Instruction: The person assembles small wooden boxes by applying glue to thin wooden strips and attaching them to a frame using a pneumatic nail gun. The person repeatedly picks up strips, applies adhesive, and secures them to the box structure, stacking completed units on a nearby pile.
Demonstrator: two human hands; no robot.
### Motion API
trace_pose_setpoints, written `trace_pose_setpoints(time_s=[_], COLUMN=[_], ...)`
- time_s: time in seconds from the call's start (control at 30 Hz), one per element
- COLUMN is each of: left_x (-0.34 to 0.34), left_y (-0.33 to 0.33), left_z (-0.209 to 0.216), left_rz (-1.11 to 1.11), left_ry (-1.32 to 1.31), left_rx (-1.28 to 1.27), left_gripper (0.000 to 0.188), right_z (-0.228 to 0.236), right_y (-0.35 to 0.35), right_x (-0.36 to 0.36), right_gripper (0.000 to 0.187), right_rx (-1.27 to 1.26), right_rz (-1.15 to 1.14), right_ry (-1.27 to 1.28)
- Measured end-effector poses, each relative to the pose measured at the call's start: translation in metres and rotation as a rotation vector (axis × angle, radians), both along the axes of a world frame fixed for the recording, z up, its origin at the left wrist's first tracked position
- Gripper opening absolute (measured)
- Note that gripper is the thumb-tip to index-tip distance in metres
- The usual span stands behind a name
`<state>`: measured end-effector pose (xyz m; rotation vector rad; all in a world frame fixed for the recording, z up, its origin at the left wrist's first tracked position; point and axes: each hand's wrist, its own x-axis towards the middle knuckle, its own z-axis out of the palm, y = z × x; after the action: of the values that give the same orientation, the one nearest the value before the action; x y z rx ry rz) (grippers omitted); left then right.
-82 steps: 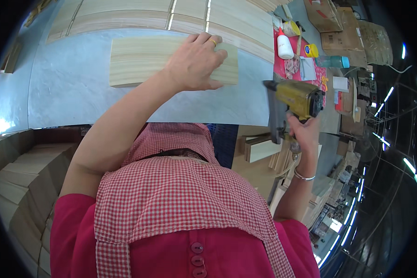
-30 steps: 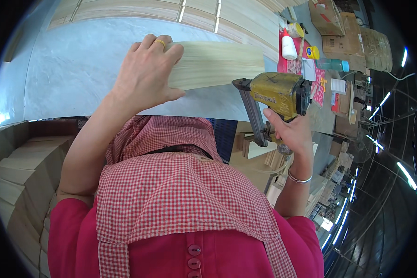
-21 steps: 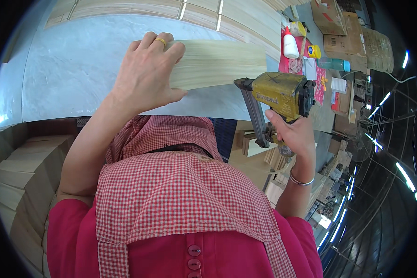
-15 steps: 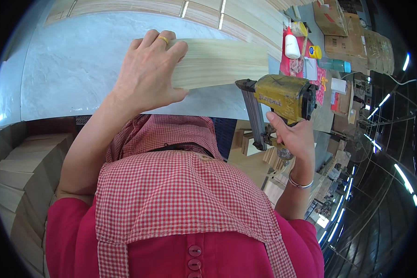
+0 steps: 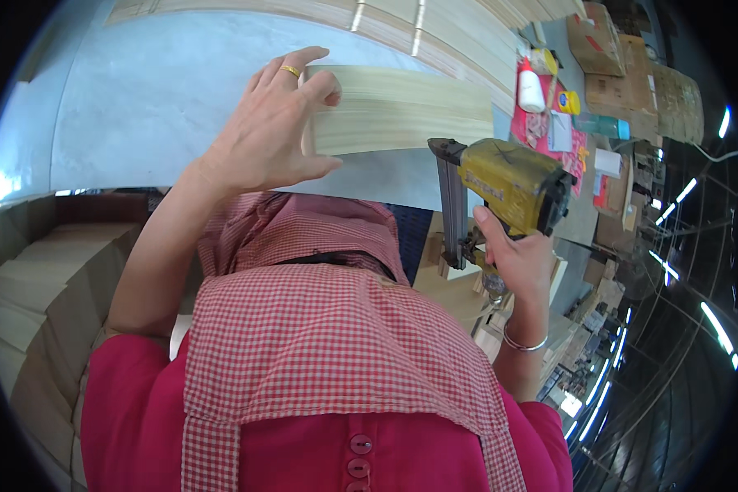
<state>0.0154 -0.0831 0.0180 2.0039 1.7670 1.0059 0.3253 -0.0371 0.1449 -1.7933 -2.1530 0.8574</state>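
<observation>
My left hand (image 5: 271, 127) is at the left end of a pale wooden board (image 5: 402, 107) that lies on the light marbled tabletop (image 5: 148, 107). Its thumb and fingers are spread apart around that end, the thumb off the near edge and one finger bent over the top; whether the palm touches the wood is hidden. My right hand (image 5: 515, 258) is wrapped round the handle of a yellow and black nail gun (image 5: 512, 180), thumb up along the grip. The gun's nose is close to the board's near edge, towards its right end; I cannot tell if they touch.
Long wooden strips (image 5: 459, 41) lie along the table's far side. At the right are a white glue bottle (image 5: 530, 88), a yellow tub (image 5: 568, 102) and a teal bottle (image 5: 603, 125), with cardboard boxes (image 5: 623, 86) behind. Stacked brown panels (image 5: 45, 287) stand at the lower left.
The fingers of my left hand have loosened and spread from the board's end. The nail gun has tilted slightly in my right hand. The whole view has shifted a little.
</observation>
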Motion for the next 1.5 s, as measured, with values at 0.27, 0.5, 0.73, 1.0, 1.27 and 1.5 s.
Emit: trace_pose_setpoints(time_s=[0.27,0.5,0.73,1.0,1.27,1.5], left_x=[-0.017,-0.013,-0.013,-0.009,0.011,0.043], left_y=[-0.013,-0.012,-0.01,-0.024,-0.19,-0.14], left_z=[-0.021,-0.024,-0.027,-0.024,-0.018,-0.022], left_rz=[-0.099,-0.073,-0.085,0.034,0.677,0.319], left_ry=[-0.225,-0.229,-0.256,-0.242,-0.07,-0.478], left_rx=[-0.032,-0.022,0.021,0.095,0.038,0.098], left_gripper=[0.059,0.063,0.063,0.08,0.103,0.063], right_z=[0.006,0.006,0.005,0.007,0.009,0.007], right_y=[-0.021,-0.024,-0.03,-0.026,-0.024,-0.001], right_x=[-0.059,-0.07,-0.072,-0.072,-0.062,-0.04], right_gripper=[0.036,0.036,0.034,0.031,0.033,0.039], right_rx=[-0.217,-0.177,-0.147,-0.092,-0.13,-0.113], right_rz=[0.174,0.261,0.245,0.402,0.31,0.159], right_ry=[0.073,-0.017,-0.016,-0.012,0.13,0.082])
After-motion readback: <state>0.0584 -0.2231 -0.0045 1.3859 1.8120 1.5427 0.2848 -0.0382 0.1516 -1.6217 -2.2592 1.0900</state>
